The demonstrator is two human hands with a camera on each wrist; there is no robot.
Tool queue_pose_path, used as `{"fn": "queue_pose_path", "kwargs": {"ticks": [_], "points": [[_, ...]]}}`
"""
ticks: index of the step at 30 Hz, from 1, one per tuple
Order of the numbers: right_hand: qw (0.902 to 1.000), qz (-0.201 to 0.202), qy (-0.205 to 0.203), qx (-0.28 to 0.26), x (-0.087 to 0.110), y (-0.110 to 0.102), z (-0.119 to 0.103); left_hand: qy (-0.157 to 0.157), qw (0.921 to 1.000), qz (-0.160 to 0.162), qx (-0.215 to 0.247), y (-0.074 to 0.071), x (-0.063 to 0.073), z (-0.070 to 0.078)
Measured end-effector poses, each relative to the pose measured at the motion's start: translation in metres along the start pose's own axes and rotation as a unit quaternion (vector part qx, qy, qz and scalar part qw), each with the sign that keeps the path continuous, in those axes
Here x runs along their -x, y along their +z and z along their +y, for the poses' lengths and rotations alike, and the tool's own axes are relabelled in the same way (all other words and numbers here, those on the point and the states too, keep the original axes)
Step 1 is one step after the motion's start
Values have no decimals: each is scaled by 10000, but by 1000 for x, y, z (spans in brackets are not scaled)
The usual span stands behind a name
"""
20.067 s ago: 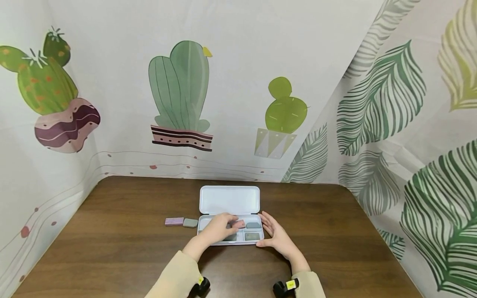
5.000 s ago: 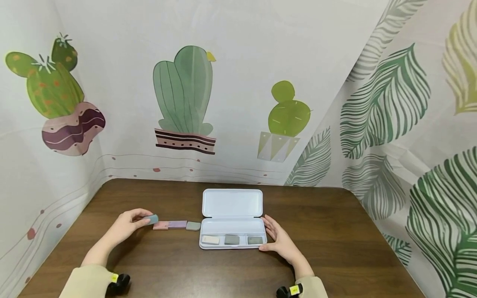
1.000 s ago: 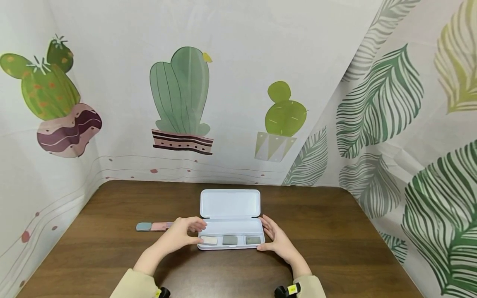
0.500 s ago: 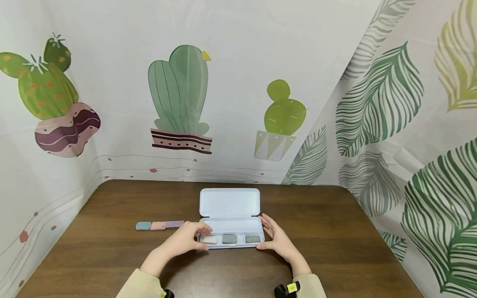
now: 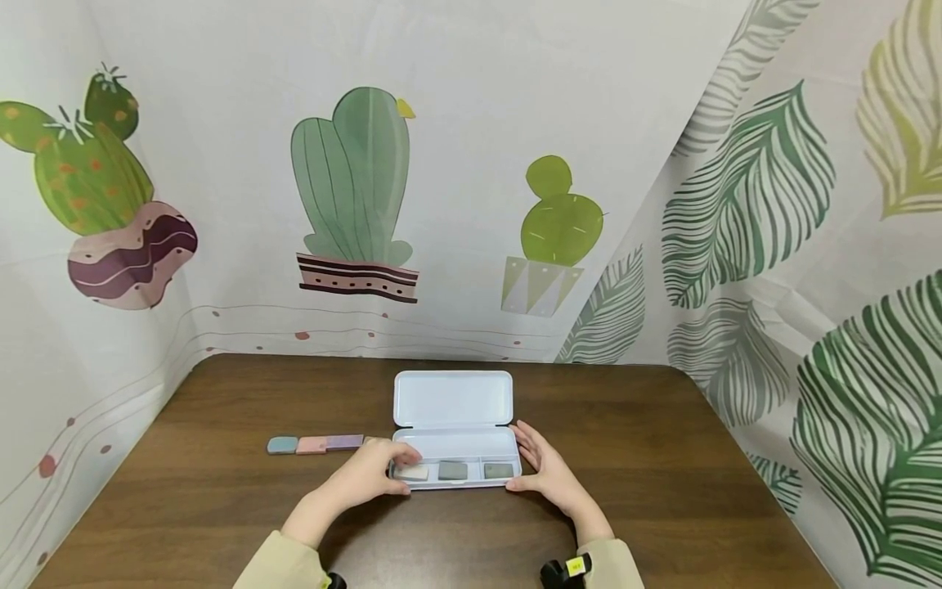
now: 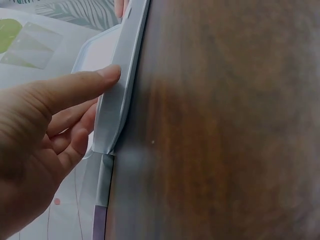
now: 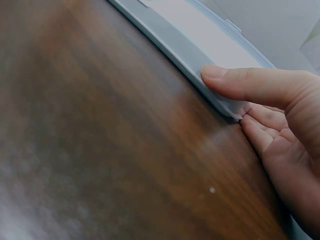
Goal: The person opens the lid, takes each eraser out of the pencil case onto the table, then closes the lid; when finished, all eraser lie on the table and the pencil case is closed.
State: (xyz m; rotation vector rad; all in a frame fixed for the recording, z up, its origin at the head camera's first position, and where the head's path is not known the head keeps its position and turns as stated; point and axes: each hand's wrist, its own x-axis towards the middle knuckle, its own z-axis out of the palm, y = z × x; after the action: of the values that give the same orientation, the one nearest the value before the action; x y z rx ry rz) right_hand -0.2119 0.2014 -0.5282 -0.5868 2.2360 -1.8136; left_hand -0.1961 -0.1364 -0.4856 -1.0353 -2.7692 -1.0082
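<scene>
A pale blue pencil case (image 5: 455, 444) lies on the table with its lid (image 5: 453, 397) tipped back. My left hand (image 5: 371, 472) grips the case's left end, its thumb on the front wall and its other fingers around the end and rim. At the right end, my right hand (image 5: 548, 470) holds the case between its thumb at the front corner and its fingers along the side. The front compartments hold a white eraser (image 5: 414, 473), a grey-green eraser (image 5: 452, 470) and a grey eraser (image 5: 498, 470), the white one partly covered by my left hand.
Left of the case, a blue eraser (image 5: 282, 445), a pink eraser (image 5: 311, 444) and a purple eraser (image 5: 344, 442) form a row on the brown table (image 5: 662, 474). A greyish eraser (image 6: 104, 180) continues it, mostly behind my left hand in the head view.
The pink and blue erasers have gone from the case to the table row, the blue one carried by my left hand. That hand has since moved right onto the case; the right stays.
</scene>
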Motion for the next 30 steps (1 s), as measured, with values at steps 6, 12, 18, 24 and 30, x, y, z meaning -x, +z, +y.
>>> {"fn": "queue_pose_path", "kwargs": {"ticks": [6, 12, 18, 24, 30], "points": [[10000, -10, 42, 30, -1, 0, 0, 0, 10000, 65, -59, 2, 0, 0], [10000, -18, 94, -21, 0, 0, -2, -65, 9999, 92, -104, 3, 0, 1], [9999, -15, 128, -15, 1, 0, -2, -124, 9998, 120, -88, 2, 1, 3], [9999, -1, 117, 17, 0, 1, -2, -88, 9997, 173, -149, 2, 1, 3], [9999, 2, 123, 19, 0, 0, -2, -140, 9994, 219, -219, 3, 1, 2]]}}
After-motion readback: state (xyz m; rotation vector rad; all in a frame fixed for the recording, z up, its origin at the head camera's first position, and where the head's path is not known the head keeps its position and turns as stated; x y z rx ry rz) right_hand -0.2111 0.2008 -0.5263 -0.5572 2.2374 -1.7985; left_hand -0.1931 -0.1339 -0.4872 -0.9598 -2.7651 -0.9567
